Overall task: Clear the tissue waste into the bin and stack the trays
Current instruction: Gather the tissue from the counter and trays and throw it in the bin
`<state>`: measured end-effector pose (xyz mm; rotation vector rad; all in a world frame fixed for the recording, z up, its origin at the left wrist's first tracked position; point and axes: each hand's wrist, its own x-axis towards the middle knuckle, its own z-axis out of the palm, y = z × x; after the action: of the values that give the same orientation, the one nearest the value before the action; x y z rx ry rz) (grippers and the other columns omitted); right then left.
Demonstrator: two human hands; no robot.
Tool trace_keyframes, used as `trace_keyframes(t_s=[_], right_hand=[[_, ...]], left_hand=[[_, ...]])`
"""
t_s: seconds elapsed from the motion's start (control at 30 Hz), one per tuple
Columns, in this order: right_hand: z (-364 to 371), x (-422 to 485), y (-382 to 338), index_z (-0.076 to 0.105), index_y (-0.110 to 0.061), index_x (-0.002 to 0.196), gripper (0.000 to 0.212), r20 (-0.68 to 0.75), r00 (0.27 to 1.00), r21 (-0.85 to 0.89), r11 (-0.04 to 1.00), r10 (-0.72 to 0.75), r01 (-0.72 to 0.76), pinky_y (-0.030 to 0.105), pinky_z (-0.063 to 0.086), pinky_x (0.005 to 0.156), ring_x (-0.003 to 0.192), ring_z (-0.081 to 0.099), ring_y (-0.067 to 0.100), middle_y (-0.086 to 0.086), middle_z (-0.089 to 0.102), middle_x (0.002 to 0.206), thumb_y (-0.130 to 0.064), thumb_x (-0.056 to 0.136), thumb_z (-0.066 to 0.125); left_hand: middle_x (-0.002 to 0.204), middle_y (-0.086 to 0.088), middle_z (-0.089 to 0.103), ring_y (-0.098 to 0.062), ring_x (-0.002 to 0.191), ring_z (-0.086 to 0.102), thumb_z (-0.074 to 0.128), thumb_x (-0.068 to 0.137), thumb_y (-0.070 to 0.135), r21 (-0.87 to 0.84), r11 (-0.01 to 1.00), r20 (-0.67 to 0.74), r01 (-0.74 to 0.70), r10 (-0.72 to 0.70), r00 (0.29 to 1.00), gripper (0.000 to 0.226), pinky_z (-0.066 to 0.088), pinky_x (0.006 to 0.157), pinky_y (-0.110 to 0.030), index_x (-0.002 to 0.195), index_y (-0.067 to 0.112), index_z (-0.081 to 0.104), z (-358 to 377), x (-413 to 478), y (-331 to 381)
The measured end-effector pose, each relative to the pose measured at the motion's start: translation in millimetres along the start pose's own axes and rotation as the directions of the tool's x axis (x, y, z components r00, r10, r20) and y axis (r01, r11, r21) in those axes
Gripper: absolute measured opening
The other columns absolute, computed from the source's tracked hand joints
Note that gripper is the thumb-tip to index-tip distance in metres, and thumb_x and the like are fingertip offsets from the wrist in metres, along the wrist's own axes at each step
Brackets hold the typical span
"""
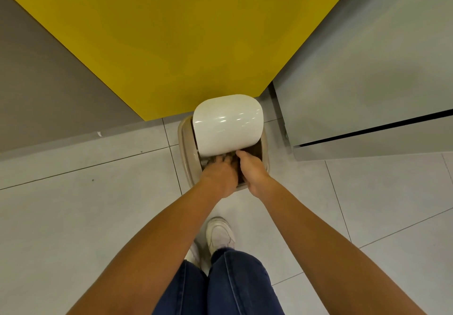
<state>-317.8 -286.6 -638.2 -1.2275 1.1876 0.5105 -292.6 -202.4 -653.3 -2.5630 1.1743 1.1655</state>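
Note:
A beige bin [184, 143] with a glossy white swing lid [228, 123] stands on the floor against a yellow panel. The lid is tilted back and the front of the mouth is uncovered. My left hand [219, 174] reaches down into the opening with its fingers spread and holds nothing that I can see. A pale crumpled bit of tissue [204, 161] shows inside, just left of those fingers. My right hand [253, 168] is beside it at the opening, thumb straight against the lid's lower edge; its other fingers are hidden. No trays are in view.
The yellow panel [171, 40] rises behind the bin. A grey cabinet [367, 81] with a dark gap stands to the right, a grey wall [36, 81] to the left. My white shoes [219, 235] and jeans are on the pale tiled floor [85, 216].

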Motion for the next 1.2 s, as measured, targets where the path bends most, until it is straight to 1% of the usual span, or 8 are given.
trace_keyframes(t_s=[0.33, 0.4, 0.57, 0.73, 0.87, 1.0, 1.1, 1.2], right_hand=[[8, -38, -18, 0.052, -0.011, 0.127, 0.039, 0.023, 1.0, -0.168, 0.986, 0.016, -0.012, 0.033, 0.044, 0.097, 0.111, 0.054, 0.023, 0.011, 0.059, 0.123, -0.033, 0.099, 0.036], [10, -56, -25, 0.052, -0.012, 0.128, 0.04, 0.012, 0.999, -0.154, 0.987, 0.043, -0.041, 0.03, 0.044, 0.091, 0.11, 0.054, 0.022, 0.009, 0.058, 0.123, -0.035, 0.098, 0.038], [10, -114, -49, 0.043, -0.015, 0.137, 0.046, -0.003, 0.999, -0.157, 0.986, 0.054, -0.054, 0.033, 0.038, 0.101, 0.121, 0.047, 0.024, 0.006, 0.05, 0.133, -0.037, 0.096, 0.045], [9, -188, -83, 0.043, -0.018, 0.139, 0.046, 0.005, 1.0, -0.271, 0.963, -0.006, 0.007, 0.038, 0.033, 0.109, 0.131, 0.039, 0.024, 0.007, 0.042, 0.143, -0.036, 0.097, 0.043], [14, -251, -108, 0.047, -0.016, 0.136, 0.043, 0.006, 0.992, -0.401, 0.908, -0.128, 0.119, 0.043, 0.032, 0.111, 0.13, 0.041, 0.026, 0.006, 0.045, 0.143, -0.036, 0.097, 0.039], [22, -315, -134, 0.051, -0.016, 0.131, 0.039, 0.044, 0.962, -0.458, 0.85, -0.269, 0.258, 0.035, 0.034, 0.104, 0.125, 0.045, 0.025, 0.006, 0.049, 0.138, -0.03, 0.097, 0.039], [29, -359, -155, 0.055, -0.005, 0.123, 0.036, 0.096, 0.9, -0.483, 0.771, -0.426, 0.416, 0.035, 0.037, 0.095, 0.119, 0.049, 0.027, 0.012, 0.054, 0.132, -0.023, 0.097, 0.037], [38, -397, -174, 0.058, -0.003, 0.119, 0.032, 0.173, 0.802, -0.479, 0.663, -0.571, 0.575, 0.024, 0.037, 0.086, 0.116, 0.051, 0.021, 0.008, 0.057, 0.126, -0.02, 0.098, 0.041]], left_hand=[[0.121, -0.009, 0.055, -0.024, 0.111, 0.053, 0.049, 0.093, 0.013, -0.198, 0.977, -0.335, -0.085, 0.014, 0.942, 0.034, 0.05, 0.087, -0.034, 0.127, 0.008, 0.052, -30, -48, -14], [0.116, -0.009, 0.057, -0.026, 0.107, 0.054, 0.049, 0.092, 0.012, -0.264, 0.961, -0.369, -0.082, -0.022, 0.929, 0.031, 0.05, 0.081, -0.035, 0.122, 0.009, 0.055, -43, -68, -17], [0.114, -0.007, 0.06, -0.025, 0.102, 0.058, 0.05, 0.089, 0.01, -0.419, 0.908, -0.421, -0.027, -0.167, 0.892, 0.03, 0.048, 0.073, -0.033, 0.117, 0.013, 0.061, -83, -125, -17], [0.115, -0.006, 0.062, -0.024, 0.099, 0.061, 0.051, 0.09, 0.012, -0.543, 0.84, -0.441, -0.011, -0.274, 0.855, 0.028, 0.051, 0.08, -0.035, 0.115, 0.016, 0.063, -128, -193, -13], [0.111, -0.006, 0.064, -0.024, 0.094, 0.061, 0.054, 0.089, 0.013, -0.597, 0.802, -0.488, -0.033, -0.33, 0.808, 0.025, 0.049, 0.08, -0.034, 0.112, 0.015, 0.064, -167, -251, -7], [0.102, -0.005, 0.065, -0.022, 0.092, 0.06, 0.055, 0.088, 0.015, -0.635, 0.771, -0.523, -0.052, -0.379, 0.763, 0.024, 0.048, 0.077, -0.032, 0.11, 0.016, 0.065, -207, -308, -4], [0.1, -0.004, 0.065, -0.018, 0.088, 0.058, 0.057, 0.086, 0.015, -0.635, 0.769, -0.574, -0.078, -0.402, 0.714, 0.022, 0.047, 0.074, -0.029, 0.107, 0.015, 0.066, -235, -348, -5], [0.097, -0.001, 0.064, -0.012, 0.082, 0.055, 0.059, 0.085, 0.018, -0.627, 0.774, -0.622, -0.089, -0.429, 0.654, 0.02, 0.046, 0.074, -0.028, 0.104, 0.017, 0.066, -259, -385, -10]])
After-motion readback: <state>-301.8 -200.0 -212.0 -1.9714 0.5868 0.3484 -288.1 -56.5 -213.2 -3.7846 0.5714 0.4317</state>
